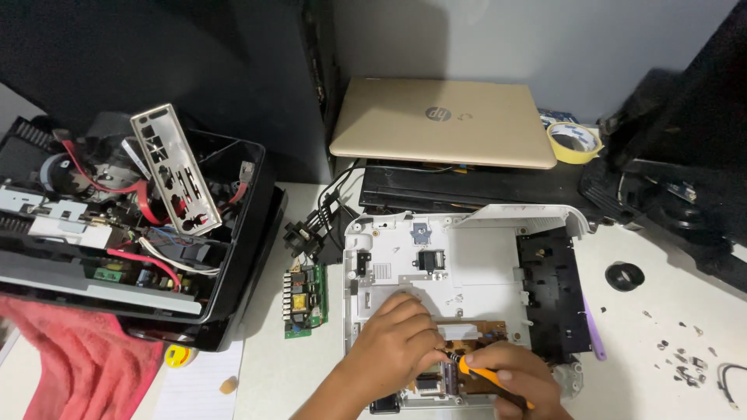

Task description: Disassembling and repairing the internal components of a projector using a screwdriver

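Observation:
A white plastic device casing (467,249) lies opened on the desk, with a brown circuit board (475,330) showing near its front edge. My left hand (393,342) rests flat on the casing, fingers curled beside the board. My right hand (517,377) grips an orange-handled screwdriver (486,376), its dark tip touching the board between both hands. A black slotted panel (548,292) fills the casing's right side.
A green circuit board (305,299) lies left of the casing. An open black case of parts and wires (132,225) stands at left over a red cloth (85,365). A gold laptop (443,120), tape roll (574,141), black ring (625,276) and loose screws (685,362) lie around.

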